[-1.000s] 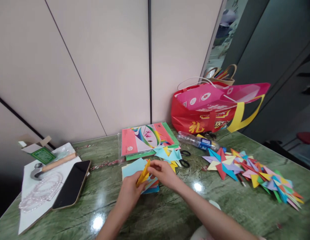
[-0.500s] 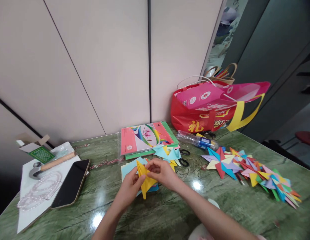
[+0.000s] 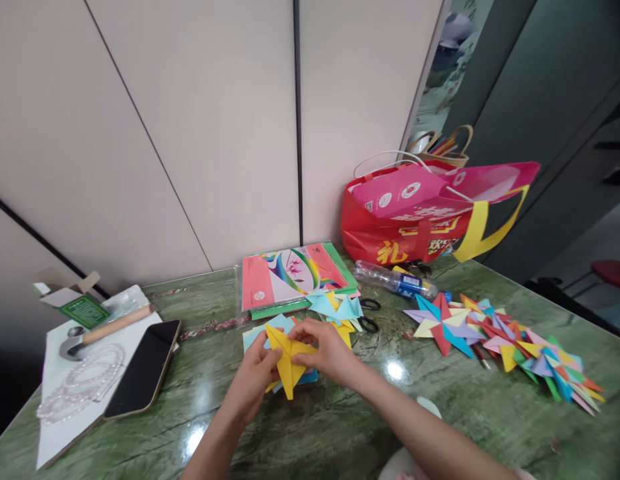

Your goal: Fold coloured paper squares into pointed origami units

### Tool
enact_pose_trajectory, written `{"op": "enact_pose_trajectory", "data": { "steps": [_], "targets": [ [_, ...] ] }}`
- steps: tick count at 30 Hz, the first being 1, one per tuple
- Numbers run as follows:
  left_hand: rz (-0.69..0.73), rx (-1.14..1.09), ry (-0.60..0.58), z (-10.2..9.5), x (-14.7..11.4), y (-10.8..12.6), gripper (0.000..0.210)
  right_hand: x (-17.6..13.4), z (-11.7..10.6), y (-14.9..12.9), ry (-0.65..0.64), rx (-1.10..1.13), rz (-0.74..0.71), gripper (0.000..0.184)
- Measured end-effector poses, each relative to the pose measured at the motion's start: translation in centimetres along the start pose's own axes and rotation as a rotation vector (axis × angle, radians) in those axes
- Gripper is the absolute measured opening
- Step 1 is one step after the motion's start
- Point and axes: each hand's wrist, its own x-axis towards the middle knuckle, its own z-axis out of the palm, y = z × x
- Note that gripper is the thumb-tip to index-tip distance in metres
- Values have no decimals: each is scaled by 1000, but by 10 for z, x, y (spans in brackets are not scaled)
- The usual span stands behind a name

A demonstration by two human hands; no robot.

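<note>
A piece of folded yellow origami paper (image 3: 289, 363) is held up between both hands, above a small stack of coloured paper sheets (image 3: 255, 333). My left hand (image 3: 255, 373) pinches its left side with thumb and fingers. On the other side, my right hand (image 3: 325, 350) grips the right flap, fingers curled over the top. Just behind the hands lie folded light-blue and yellow paper pieces (image 3: 347, 308), with the black handles of scissors (image 3: 369, 325) beside them.
Folded paper stars (image 3: 443, 325) overlap at the right. Behind stand a red gift bag (image 3: 410, 227), a plastic bottle (image 3: 395, 280) and a packet of coloured paper (image 3: 295, 270). At left are a phone (image 3: 143, 370), a wooden-handled sickle (image 3: 115, 325), a beaded string (image 3: 85, 383) and a small box (image 3: 83, 308).
The yellow paper has been spread from a narrower fold into a wider, pointed shape facing me. My right fingers have shifted slightly along its right flap.
</note>
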Motion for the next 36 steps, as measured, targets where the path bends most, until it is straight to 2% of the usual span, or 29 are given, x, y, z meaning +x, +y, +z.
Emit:
{"op": "enact_pose_trajectory", "data": {
  "steps": [8, 12, 16, 22, 26, 31, 36],
  "targets": [
    [1, 17, 28, -5, 5, -3, 41, 1, 4, -2, 41, 103, 52, 12],
    [15, 20, 64, -6, 5, -3, 37, 2, 4, -1, 117, 57, 107, 19],
    [48, 79, 158, -9, 6, -3, 33, 3, 4, 3, 152, 59, 117, 27],
    [84, 3, 158, -10, 7, -1, 41, 4, 4, 2, 62, 283, 220, 30],
    [50, -62, 174, -10, 6, 2, 43, 4, 5, -1, 9, 400, 188, 21],
    [37, -54, 158, -10, 6, 2, 40, 0, 5, -4, -49, 375, 124, 26],
    [46, 10, 167, -9, 6, -1, 40, 0, 6, -3, -21, 321, 106, 31]
  ]
}}
